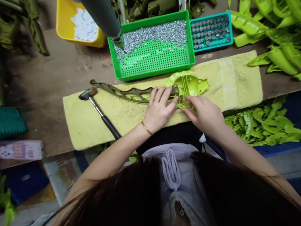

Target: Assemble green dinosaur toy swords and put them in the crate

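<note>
A curved olive-green plastic piece [117,91] with an open lattice lies on the yellow cloth pad. My left hand [158,108] is closed over its right end, fingertips on the far edge, thumb beside a small metallic component [181,98]. That component sits in a lime-green plastic part [182,104] at the joint. My right hand [205,113] pinches this part's right side between thumb and fingers; the exact contact is partly hidden. Behind the hands, a rounded lime-green shell [191,83] lies hollow side up. A black-handled hammer [100,110] rests at the left.
A green basket [152,67] of small screws stands behind the pad [242,81]. A yellow bin [64,34] holds white pieces; a teal tray [213,47] holds small round parts. A power screwdriver [101,18] hangs over the basket. Lime-green parts [279,56] pile at right.
</note>
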Available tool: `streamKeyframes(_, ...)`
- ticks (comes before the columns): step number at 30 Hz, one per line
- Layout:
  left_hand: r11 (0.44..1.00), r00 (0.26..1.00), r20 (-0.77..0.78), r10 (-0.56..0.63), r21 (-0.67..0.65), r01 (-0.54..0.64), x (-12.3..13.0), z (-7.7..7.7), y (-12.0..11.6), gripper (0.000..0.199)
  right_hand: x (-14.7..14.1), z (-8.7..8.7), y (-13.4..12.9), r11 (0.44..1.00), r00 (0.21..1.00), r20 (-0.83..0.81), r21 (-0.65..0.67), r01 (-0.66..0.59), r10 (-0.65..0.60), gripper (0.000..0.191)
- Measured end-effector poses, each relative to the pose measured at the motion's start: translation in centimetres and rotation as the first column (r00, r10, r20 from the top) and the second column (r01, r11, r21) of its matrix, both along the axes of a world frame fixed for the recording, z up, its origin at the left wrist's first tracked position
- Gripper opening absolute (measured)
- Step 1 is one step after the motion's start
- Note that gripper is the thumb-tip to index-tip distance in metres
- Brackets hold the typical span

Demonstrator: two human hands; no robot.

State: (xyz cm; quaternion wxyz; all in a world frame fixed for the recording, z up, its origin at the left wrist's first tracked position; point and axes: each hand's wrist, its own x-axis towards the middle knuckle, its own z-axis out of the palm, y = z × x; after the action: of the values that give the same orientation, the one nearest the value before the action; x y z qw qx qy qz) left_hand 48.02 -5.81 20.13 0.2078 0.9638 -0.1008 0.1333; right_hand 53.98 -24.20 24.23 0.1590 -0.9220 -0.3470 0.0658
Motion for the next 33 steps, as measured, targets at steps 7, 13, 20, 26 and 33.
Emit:
streamKeyframes(7,0.999,0.999,0.036,-0.009,-0.049,0.011,1.6,0.2,-0.6,0.024,2.1,-0.8,-0.6,0.834,0.811,-0.573,0.500,0.233,0.117,0.021)
streamKeyframes(13,0.974,0.998,0.007,0.069,-0.218,-0.065,2.5,-0.4,-0.7,0.025,1.5,-2.7,-0.7,0.728,0.874,-0.478,0.567,0.386,-0.092,0.015)
streamKeyframes(20,0.952,0.995,-0.073,0.069,-0.293,-0.088,2.5,-0.4,-0.7,0.028,-0.6,-3.7,-0.3,0.785,0.990,-0.027,0.606,0.129,-0.142,0.010)
streamKeyframes(26,0.947,0.989,-0.115,0.088,-0.298,-0.119,2.3,0.0,-0.8,0.027,-0.7,-4.5,-0.2,0.897,0.975,0.160,0.437,0.068,-0.152,0.012)
streamKeyframes(33,0.952,0.989,-0.102,0.110,-0.274,-0.134,2.1,-0.3,-1.0,0.028,-0.4,-4.6,-0.5,0.948,0.948,0.307,0.319,-0.018,-0.085,0.014)
